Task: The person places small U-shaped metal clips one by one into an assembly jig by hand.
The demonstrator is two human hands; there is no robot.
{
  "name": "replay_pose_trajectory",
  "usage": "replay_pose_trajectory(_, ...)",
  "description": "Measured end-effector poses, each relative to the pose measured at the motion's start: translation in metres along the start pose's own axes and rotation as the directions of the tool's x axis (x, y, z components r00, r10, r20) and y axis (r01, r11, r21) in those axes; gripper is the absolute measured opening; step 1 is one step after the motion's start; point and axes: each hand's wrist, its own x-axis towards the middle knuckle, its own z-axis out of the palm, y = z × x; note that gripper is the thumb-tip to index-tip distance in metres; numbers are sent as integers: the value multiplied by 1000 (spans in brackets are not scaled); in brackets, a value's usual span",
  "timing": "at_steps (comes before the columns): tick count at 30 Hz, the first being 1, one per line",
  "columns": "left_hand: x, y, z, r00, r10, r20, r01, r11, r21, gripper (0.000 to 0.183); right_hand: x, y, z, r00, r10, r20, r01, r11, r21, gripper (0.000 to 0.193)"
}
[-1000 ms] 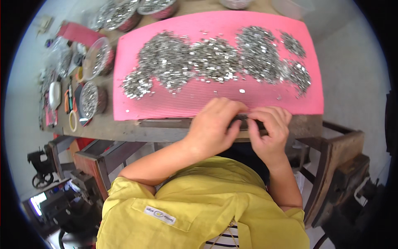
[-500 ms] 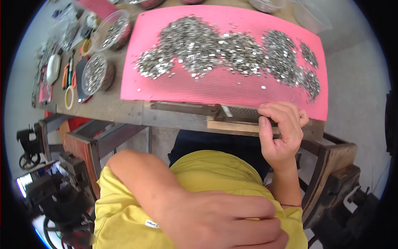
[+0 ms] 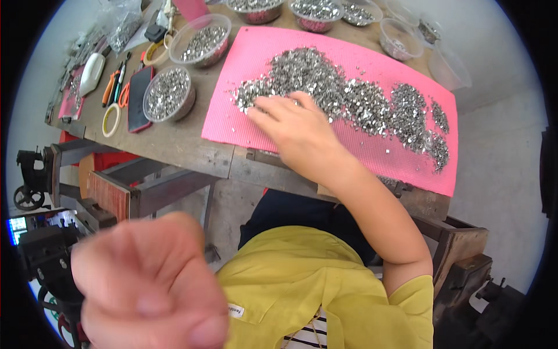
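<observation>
My right hand [image 3: 296,128] reaches palm down over the pink ridged mat [image 3: 256,55]. Its fingers, somewhat apart, touch the left end of a spread heap of small shiny metal pieces [image 3: 308,72]. The fingertips are partly lost among the pieces, and I see nothing held. Close to the camera at lower left is my left hand [image 3: 151,285], raised and blurred, with its fingers curled in. Whatever it may hold is hidden. Under the mat's front edge, a dark metal fixture [image 3: 395,185] shows in part, mostly covered by my right forearm.
Clear tubs of metal pieces stand left of the mat [image 3: 168,96] and behind it [image 3: 317,11]. On the left lie a phone [image 3: 139,99], a tape roll [image 3: 111,120], orange-handled pliers [image 3: 110,87] and a white case [image 3: 92,75]. Dark machines with handwheels [image 3: 29,180] flank the bench.
My right hand has left the fixture at the bench edge and moved up-left onto the metal pieces. My left hand has swung from across my front to the lower left. The view has shifted.
</observation>
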Motion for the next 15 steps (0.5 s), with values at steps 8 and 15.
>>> replay_pose_trajectory(8,-50,15,-34,813,-581,23,530,757,381,22,-1,0,20,992,-65,106,74,993,-90,43)
replay_pose_trajectory(15,-127,-26,-41,424,-875,235,653,475,590,27,-57,1,-16,980,17,201,-11,1000,-30,48)
